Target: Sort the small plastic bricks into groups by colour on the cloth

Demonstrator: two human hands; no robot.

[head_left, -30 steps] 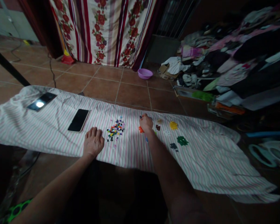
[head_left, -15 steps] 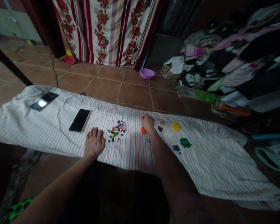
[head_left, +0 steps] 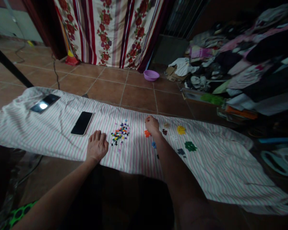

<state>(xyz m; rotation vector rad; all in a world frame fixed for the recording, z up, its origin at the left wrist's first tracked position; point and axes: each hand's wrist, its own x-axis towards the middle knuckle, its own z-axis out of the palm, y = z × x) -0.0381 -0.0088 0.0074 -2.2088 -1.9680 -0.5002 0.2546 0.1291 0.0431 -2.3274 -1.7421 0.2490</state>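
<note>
My left hand point(head_left: 97, 145) lies flat on the striped cloth point(head_left: 136, 159), fingers spread a little, just left of a mixed pile of small coloured pieces point(head_left: 120, 132). My right hand point(head_left: 152, 124) is closed, fingertips pressed together, just above the orange pieces point(head_left: 147, 134); what it pinches, if anything, is too small to name. Blue pieces point(head_left: 154, 145) lie beside my right forearm. Farther right are dark red pieces point(head_left: 164, 132), tan pieces point(head_left: 166, 125), yellow pieces point(head_left: 181, 130), green pieces point(head_left: 190, 146) and grey pieces point(head_left: 181, 151).
A phone point(head_left: 82, 123) and a dark shiny panel point(head_left: 45, 103) lie on the cloth at the left. Beyond it, a purple basin point(head_left: 151, 75) stands on the tiled floor. Heaped clothes point(head_left: 206, 60) fill the right back, near a flowered curtain point(head_left: 105, 32).
My right forearm has shifted slightly right, showing more of the blue pieces and a dark piece beside it. My left hand has stayed put.
</note>
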